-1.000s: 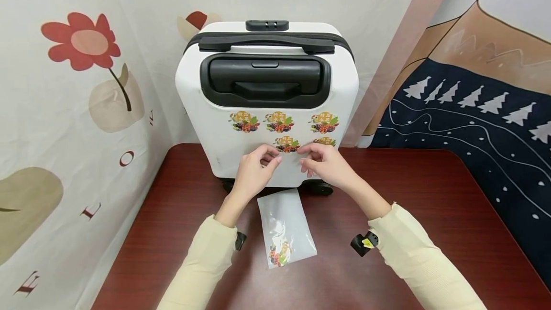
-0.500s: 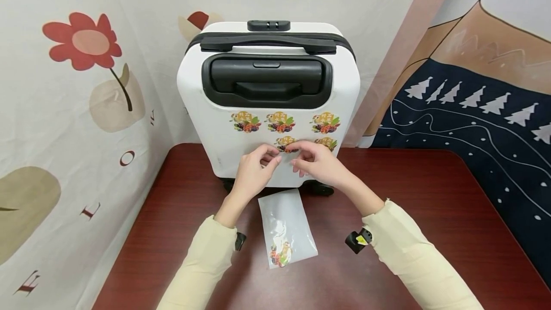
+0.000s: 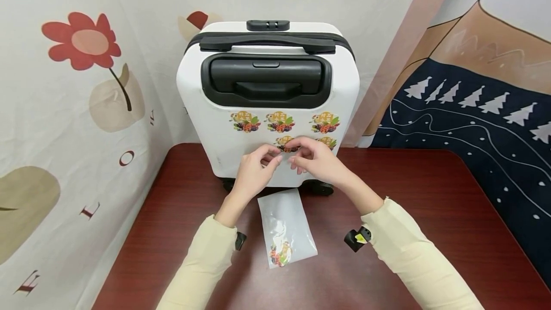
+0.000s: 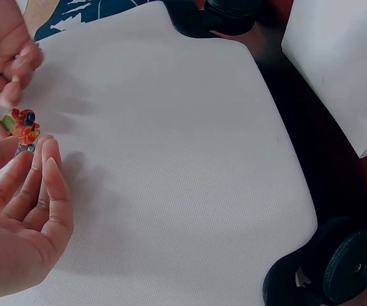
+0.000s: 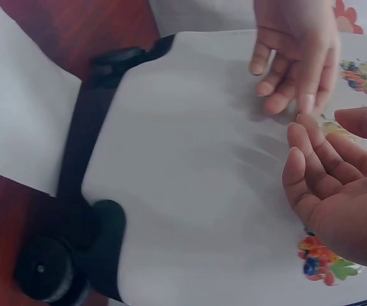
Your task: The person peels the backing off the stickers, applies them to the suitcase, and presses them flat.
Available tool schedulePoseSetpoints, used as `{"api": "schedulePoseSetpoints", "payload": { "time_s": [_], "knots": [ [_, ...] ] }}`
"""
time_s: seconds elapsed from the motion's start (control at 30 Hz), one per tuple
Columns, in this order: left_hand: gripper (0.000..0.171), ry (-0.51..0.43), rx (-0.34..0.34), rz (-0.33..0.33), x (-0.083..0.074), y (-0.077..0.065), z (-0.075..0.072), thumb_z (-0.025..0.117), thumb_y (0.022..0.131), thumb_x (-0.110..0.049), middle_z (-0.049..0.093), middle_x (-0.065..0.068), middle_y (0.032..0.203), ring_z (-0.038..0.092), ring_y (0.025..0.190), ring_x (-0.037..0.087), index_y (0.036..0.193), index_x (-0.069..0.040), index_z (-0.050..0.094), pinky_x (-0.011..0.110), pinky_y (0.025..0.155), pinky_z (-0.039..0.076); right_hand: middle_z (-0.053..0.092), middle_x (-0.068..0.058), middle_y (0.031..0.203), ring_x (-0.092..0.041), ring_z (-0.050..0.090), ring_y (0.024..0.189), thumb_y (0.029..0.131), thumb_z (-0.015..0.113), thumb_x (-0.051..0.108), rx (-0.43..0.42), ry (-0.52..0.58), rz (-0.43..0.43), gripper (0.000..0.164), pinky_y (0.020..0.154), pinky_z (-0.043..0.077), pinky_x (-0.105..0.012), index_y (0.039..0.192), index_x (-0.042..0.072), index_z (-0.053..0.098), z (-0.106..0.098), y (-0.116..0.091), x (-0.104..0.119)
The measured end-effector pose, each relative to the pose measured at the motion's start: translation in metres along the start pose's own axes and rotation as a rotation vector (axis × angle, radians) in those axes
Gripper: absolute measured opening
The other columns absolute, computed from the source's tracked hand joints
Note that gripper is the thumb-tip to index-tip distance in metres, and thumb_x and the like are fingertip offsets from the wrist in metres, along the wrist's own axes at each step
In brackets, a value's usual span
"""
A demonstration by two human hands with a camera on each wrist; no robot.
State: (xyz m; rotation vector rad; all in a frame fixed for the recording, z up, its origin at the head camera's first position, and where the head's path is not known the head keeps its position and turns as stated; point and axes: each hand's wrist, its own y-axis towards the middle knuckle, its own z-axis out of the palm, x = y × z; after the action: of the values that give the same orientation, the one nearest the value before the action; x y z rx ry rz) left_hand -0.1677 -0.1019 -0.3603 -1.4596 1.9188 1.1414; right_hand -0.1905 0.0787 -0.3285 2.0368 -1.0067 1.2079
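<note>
A white suitcase [image 3: 228, 152] stands upright, its front bearing several fruit-print stickers. Three stickers make an upper row, the middle one being a sticker [image 3: 280, 122] below the black handle recess. Lower down, both hands meet at another sticker [image 3: 284, 142], partly hidden by fingers. My left hand [image 3: 253, 172] has its index fingertip at this sticker's left edge, fingers loosely bent. Over its right part lies the index finger of my right hand [image 3: 320, 162], the other fingers relaxed. In the left wrist view, the fruit sticker [image 4: 26, 131] shows between both hands. Neither hand visibly grips anything.
A shiny whitish sheet or bag [image 3: 288, 219] with one fruit sticker [image 3: 281, 254] lies on the red-brown table [image 3: 172, 233] before the suitcase. Black wheels [image 3: 317, 187] sit under the suitcase. Printed cloth [image 3: 129, 27] hangs behind and at the sides.
My right hand has moved left, from the lower sticker's right edge to over its right part. The left hand, suitcase and sheet stay in place.
</note>
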Motion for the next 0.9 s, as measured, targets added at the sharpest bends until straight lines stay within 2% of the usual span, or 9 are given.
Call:
{"api": "schedulePoseSetpoints", "payload": {
  "time_s": [0.27, 0.47, 0.57, 0.7, 0.9],
  "knots": [
    [0.014, 0.001, 0.004, -0.003, 0.0, 0.001, 0.0, 0.061, 0.088, -0.017, 0.066, 0.004, 0.081, 0.062, 0.07, 0.015, 0.099, -0.009, 0.064, 0.03, 0.065, 0.05, 0.063, -0.013, 0.076, -0.037, 0.058, 0.068, 0.089, 0.055, 0.005, -0.02, -0.001, 0.022, 0.027, 0.067, 0.049, -0.047, 0.115, -0.001, 0.055, -0.003, -0.004, -0.004],
    [0.015, 0.003, 0.006, -0.008, 0.0, 0.0, 0.0, 0.061, 0.088, -0.017, 0.067, 0.004, 0.081, 0.062, 0.07, 0.015, 0.1, -0.009, 0.065, 0.03, 0.064, 0.049, 0.062, -0.01, 0.073, -0.032, 0.059, 0.066, 0.089, 0.055, 0.006, -0.014, -0.012, 0.051, 0.027, 0.066, 0.048, -0.05, 0.114, -0.001, 0.056, -0.003, -0.006, -0.011],
    [0.015, 0.003, 0.008, -0.005, 0.0, 0.0, 0.0, 0.062, 0.087, -0.017, 0.067, 0.004, 0.082, 0.062, 0.07, 0.015, 0.1, -0.009, 0.064, 0.03, 0.064, 0.05, 0.062, -0.013, 0.074, -0.033, 0.059, 0.066, 0.089, 0.055, 0.006, -0.012, -0.004, 0.043, 0.027, 0.065, 0.048, -0.05, 0.114, -0.001, 0.056, -0.003, -0.007, -0.012],
    [0.017, -0.001, 0.015, -0.006, 0.001, -0.002, -0.001, 0.061, 0.088, -0.017, 0.067, 0.005, 0.082, 0.062, 0.071, 0.016, 0.102, -0.009, 0.064, 0.031, 0.064, 0.05, 0.061, -0.017, 0.076, -0.034, 0.058, 0.067, 0.089, 0.055, 0.006, -0.002, 0.016, 0.046, 0.028, 0.065, 0.05, -0.046, 0.115, -0.001, 0.055, -0.003, -0.008, -0.014],
    [0.015, 0.022, 0.034, -0.041, 0.009, -0.009, -0.003, 0.061, 0.088, -0.018, 0.065, 0.003, 0.08, 0.061, 0.071, 0.016, 0.099, -0.009, 0.065, 0.032, 0.065, 0.049, 0.061, -0.011, 0.072, -0.024, 0.058, 0.062, 0.089, 0.057, 0.007, -0.004, -0.009, 0.042, 0.028, 0.06, 0.05, -0.033, 0.116, -0.002, 0.055, -0.006, -0.013, -0.022]
  ]
}}
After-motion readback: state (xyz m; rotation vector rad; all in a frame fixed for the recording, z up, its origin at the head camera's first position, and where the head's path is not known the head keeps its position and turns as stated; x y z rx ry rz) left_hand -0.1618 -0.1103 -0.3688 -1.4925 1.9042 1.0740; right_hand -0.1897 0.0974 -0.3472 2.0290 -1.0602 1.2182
